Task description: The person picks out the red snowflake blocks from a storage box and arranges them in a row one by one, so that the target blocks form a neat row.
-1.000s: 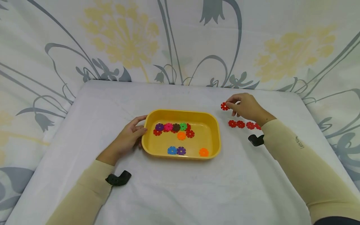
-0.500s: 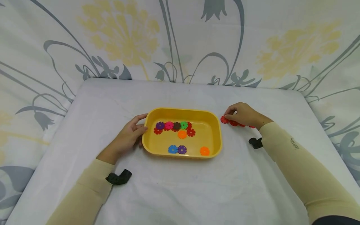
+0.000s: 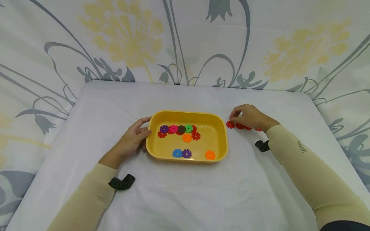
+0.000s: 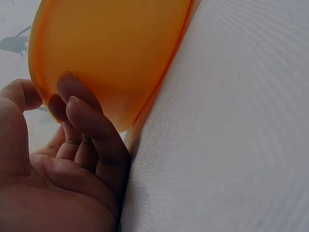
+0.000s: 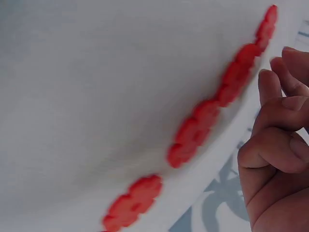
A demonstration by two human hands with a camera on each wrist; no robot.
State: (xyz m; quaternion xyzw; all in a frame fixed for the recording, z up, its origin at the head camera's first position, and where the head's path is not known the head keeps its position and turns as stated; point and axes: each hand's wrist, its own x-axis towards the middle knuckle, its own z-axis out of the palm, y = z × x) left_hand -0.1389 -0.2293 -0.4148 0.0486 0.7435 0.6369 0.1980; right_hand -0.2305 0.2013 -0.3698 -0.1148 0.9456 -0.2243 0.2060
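My left hand (image 3: 131,141) holds the left end of a yellow plastic tray (image 3: 215,125); in the left wrist view its fingers (image 4: 89,116) bend against the tray wall. My right hand (image 3: 250,117) hovers over a row of red flower-shaped discs, its fingers loosely curled. Below its fingertips, the leftmost red disc (image 3: 230,124) lies on the white cloth beside another red disc (image 3: 239,126). The right wrist view shows the row of red discs (image 5: 195,133) on the cloth, apart from the fingers (image 5: 270,87). The hand partly hides the row in the head view.
Flower-shaped discs lie in the tray: purple (image 3: 164,129), pink (image 3: 173,129), brown (image 3: 181,129), green (image 3: 189,128), blue (image 3: 177,153), orange (image 3: 210,155) and several red ones. White cloth (image 3: 185,192) covers the table. A floral curtain (image 3: 190,41) hangs behind.
My right hand has brought a red disc down toward me and laid it at the left end of the red row, then let go of it. The left hand stays on the tray.
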